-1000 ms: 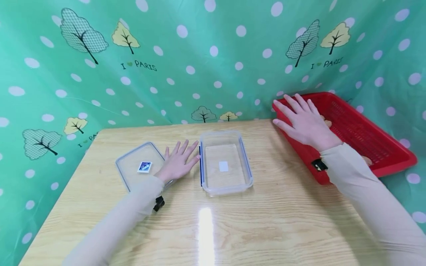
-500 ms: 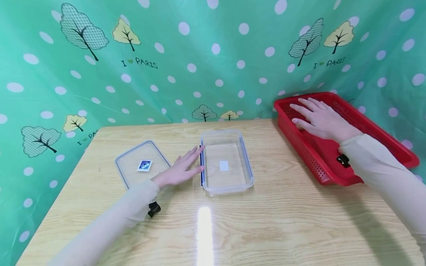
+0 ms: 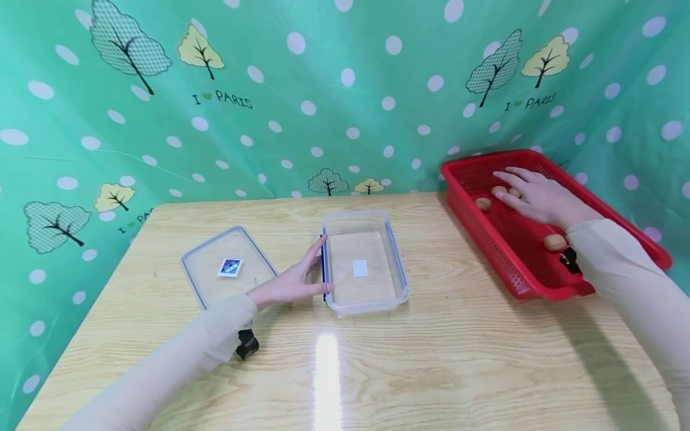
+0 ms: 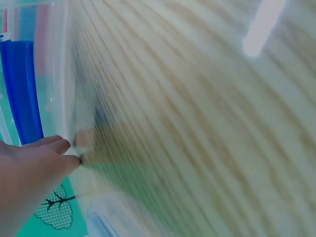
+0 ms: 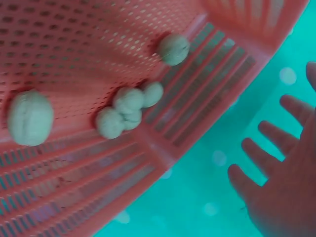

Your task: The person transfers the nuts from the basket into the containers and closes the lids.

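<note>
My left hand (image 3: 293,281) is at the left side of a clear plastic food container (image 3: 366,302), its thumb and index finger spread along the blue-edged rim. In the left wrist view the fingers (image 4: 61,145) reach to the container wall beside a blue latch (image 4: 24,89). Over a red plastic basket (image 3: 504,263) hovers my right hand (image 3: 544,197), fingers extended and holding nothing. Several walnuts lie in the basket, among them one walnut (image 3: 554,242) near the wrist and another walnut (image 3: 483,204) by the left wall. The right wrist view shows a tight cluster of walnuts (image 5: 128,100).
A clear lid (image 3: 215,251) with a blue seal and a blue-and-white label lies left of the container, partly behind the left forearm. The wooden table (image 3: 431,359) meets a green patterned cloth (image 3: 302,143) at the back.
My right hand has moved right and inward over the basket, bringing walnuts into view. My left hand has shifted from over the lid to the container's left rim, thumb and index finger spread apart.
</note>
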{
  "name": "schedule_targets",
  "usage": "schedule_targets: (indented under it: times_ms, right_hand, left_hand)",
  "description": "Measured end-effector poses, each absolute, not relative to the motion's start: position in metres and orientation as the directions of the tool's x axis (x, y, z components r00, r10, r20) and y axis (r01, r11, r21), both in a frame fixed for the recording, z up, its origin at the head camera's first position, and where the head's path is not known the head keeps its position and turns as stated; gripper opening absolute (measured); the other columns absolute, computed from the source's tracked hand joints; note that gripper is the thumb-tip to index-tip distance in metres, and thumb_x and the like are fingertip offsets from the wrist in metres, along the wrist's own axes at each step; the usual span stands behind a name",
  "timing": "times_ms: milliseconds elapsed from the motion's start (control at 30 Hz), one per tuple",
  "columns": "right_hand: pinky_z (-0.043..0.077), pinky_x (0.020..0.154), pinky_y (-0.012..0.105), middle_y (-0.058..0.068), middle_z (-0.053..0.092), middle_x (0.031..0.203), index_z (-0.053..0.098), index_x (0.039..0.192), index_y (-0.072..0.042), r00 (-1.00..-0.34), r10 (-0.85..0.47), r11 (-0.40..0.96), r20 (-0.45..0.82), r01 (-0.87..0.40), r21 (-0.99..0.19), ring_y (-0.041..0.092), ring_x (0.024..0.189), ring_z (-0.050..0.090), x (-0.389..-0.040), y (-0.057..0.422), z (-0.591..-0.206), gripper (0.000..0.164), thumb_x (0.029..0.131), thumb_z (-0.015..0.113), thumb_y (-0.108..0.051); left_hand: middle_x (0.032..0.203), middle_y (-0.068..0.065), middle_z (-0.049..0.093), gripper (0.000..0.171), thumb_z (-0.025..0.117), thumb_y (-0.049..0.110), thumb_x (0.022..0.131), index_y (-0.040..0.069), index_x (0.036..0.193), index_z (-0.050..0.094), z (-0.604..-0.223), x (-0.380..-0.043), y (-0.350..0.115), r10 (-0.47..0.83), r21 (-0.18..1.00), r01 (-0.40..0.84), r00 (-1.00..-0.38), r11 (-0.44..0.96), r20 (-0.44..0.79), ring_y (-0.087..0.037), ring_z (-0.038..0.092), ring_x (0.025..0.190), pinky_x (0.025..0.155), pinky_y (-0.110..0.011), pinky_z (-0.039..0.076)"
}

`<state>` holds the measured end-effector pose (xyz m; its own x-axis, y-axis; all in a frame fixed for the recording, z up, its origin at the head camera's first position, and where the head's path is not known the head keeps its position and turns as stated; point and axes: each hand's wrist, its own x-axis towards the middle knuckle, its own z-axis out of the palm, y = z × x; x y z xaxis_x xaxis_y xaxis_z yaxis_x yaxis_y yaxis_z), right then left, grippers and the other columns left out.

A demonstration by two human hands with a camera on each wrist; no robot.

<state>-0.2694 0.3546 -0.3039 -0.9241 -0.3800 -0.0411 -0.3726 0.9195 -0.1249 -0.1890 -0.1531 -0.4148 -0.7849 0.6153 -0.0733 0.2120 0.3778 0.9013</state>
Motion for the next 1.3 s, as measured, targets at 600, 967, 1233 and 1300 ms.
schedule_targets:
  times_ms: [600, 967, 1233, 1300]
  right_hand:
    - [0.021, 0.097, 0.074, 0.039, 0.022, 0.142, 0.018, 0.149, 0.008, -0.954, -0.282, 0.885, -0.104, -0.217, -0.412, 0.056, 0.125, 0.021, -0.272, 0.412, -0.289, 0.062, 0.104, 0.038, -0.03]
    - [0.04, 0.083, 0.067, 0.034, 0.036, 0.129, 0.024, 0.146, 0.009, -0.952, -0.27, 0.916, -0.145, -0.207, -0.344, 0.05, 0.111, 0.034, -0.251, 0.435, -0.296, 0.061, 0.102, 0.044, -0.028]
    - [0.054, 0.073, 0.053, 0.037, 0.031, 0.128, 0.011, 0.149, 0.008, -0.935, -0.181, 0.91, -0.304, -0.042, -0.413, 0.054, 0.109, 0.036, -0.234, 0.446, -0.304, 0.072, 0.103, 0.042, -0.038]
    - [0.055, 0.072, 0.05, 0.037, 0.031, 0.128, 0.007, 0.15, 0.006, -0.928, -0.162, 0.9, -0.335, 0.001, -0.436, 0.054, 0.108, 0.038, -0.229, 0.448, -0.305, 0.073, 0.103, 0.041, -0.039]
  left_hand:
    - [0.159, -0.017, -0.003, 0.107, 0.076, 0.016, 0.085, 0.033, 0.155, -0.004, -0.415, -0.197, -0.152, 0.604, 0.948, 0.148, -0.795, 0.282, -0.056, -0.039, 0.019, 0.141, 0.114, -0.049, 0.017]
    - [0.158, -0.021, -0.001, 0.106, 0.075, 0.014, 0.086, 0.028, 0.156, -0.004, -0.418, -0.198, -0.149, 0.603, 0.953, 0.121, -0.794, 0.276, -0.074, -0.042, 0.017, 0.14, 0.113, -0.052, 0.02]
    - [0.157, -0.024, -0.002, 0.108, 0.075, 0.013, 0.085, 0.025, 0.156, -0.006, -0.419, -0.199, -0.148, 0.596, 0.953, 0.109, -0.799, 0.283, -0.085, -0.043, 0.015, 0.14, 0.113, -0.054, 0.017]
    - [0.157, -0.024, -0.002, 0.107, 0.074, 0.012, 0.086, 0.025, 0.156, -0.006, -0.42, -0.198, -0.148, 0.597, 0.955, 0.109, -0.798, 0.276, -0.081, -0.043, 0.015, 0.141, 0.113, -0.054, 0.016]
